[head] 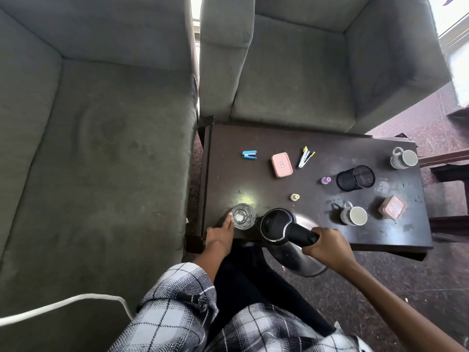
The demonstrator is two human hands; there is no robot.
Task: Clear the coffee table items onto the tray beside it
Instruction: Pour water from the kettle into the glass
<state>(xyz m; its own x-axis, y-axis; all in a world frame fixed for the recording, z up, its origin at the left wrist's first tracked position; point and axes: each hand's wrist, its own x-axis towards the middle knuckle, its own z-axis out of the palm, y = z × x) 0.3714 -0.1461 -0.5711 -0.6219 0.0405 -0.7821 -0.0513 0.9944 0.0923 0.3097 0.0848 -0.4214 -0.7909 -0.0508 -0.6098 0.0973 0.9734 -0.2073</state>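
My right hand (327,247) grips the black handle of a steel electric kettle (302,252), tilted with its spout toward a clear glass (243,216) at the dark coffee table's (266,138) near left corner. My left hand (221,235) rests beside the glass, one finger touching its left side. On the table lie a blue stapler (249,155), a pink box (281,164), a white and yellow stapler (305,157), a purple cap (325,180), a cream cap (294,197), a black mesh cup on its side (355,178), two grey mugs (403,158) (353,215) and a second pink box (392,207). No tray is in view.
Two grey sofa seats stand to the left (96,148) and behind the table (304,72). A white cable (63,304) runs over the left seat's front. Speckled floor (380,288) lies to the right. A dark wooden frame (446,171) borders the table's right end.
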